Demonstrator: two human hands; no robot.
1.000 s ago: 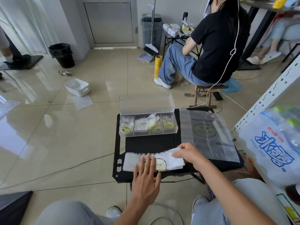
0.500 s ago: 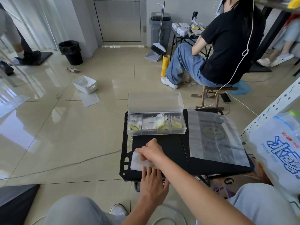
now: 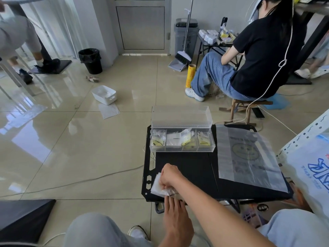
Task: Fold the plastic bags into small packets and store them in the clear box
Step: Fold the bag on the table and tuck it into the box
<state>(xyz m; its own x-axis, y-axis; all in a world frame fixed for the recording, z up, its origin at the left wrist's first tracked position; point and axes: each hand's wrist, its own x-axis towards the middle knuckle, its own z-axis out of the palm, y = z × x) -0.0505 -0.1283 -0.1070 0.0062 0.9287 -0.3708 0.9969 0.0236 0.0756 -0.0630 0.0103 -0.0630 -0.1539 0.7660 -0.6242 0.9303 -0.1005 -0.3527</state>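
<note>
Packet at risk of springing open near the desk edge

Right hand [image 3: 169,177] is pinching a small folded plastic packet [image 3: 157,185] at the near left corner of the black desk [image 3: 195,168], its grip closed on the packet. Left hand [image 3: 175,216] is reaching up from below, fingers extended and loose, touching the packet's near edge. Slippery film may be unfolding if pressure eases, or sliding off the corner. Clear box [image 3: 182,146] is sitting well apart at the far edge, lid open.

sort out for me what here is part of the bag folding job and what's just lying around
Part of the job:
folded bag, under the right hand and left hand
clear box holding packets
flat bag on the black table

Lying about:
white bin
black trash can
broom and dustpan
yellow roll
</note>
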